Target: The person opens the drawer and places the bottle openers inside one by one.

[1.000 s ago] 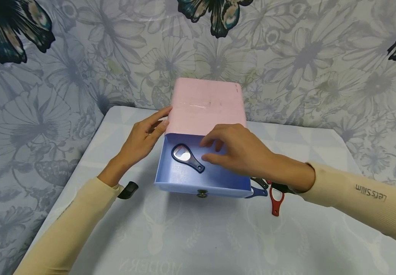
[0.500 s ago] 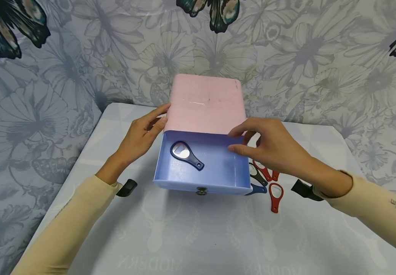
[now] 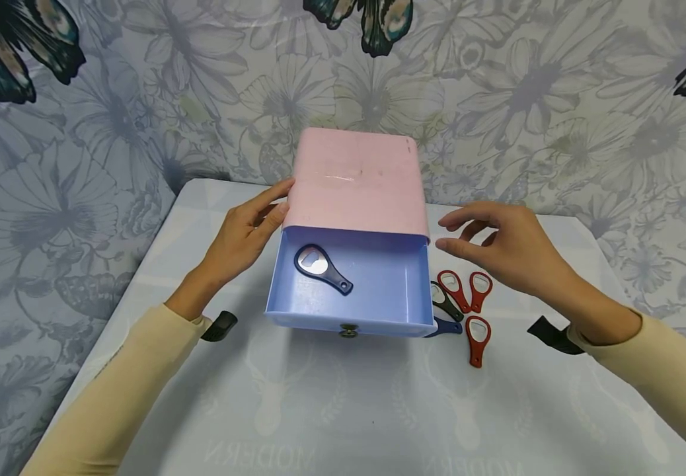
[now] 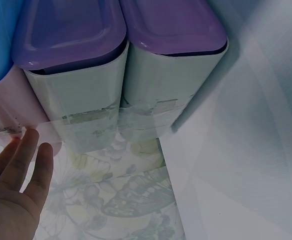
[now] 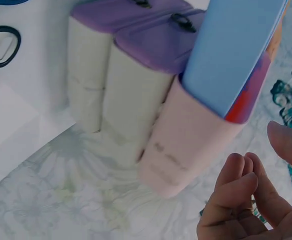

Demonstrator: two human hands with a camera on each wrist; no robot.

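A pink drawer box (image 3: 357, 178) stands on the table with its light blue drawer (image 3: 379, 284) pulled out. Inside the drawer lies a dark blue bottle opener (image 3: 322, 268) with a metal centre and a holed handle. My left hand (image 3: 242, 238) has its fingertips against the box's left side, fingers extended. To the right of the box, my right hand (image 3: 497, 244) is raised with fingers loosely bent and nothing between them. Below it on the table lie several more openers: red ones (image 3: 476, 354), a black one (image 3: 451, 309) and a blue one (image 3: 447, 327), partly hidden by the drawer.
The left wrist view shows further drawers with purple fronts (image 4: 76, 30) and pale green casings (image 4: 86, 100) beside the pink one. Patterned sheeting (image 3: 497, 119) rises behind the table (image 3: 343, 410). A black strap (image 3: 554, 336) hangs at the right wrist.
My right hand has moved from over the drawer rightward past the box's side, uncovering the red openers. My left hand stays at the box. The opener in the drawer has not moved.
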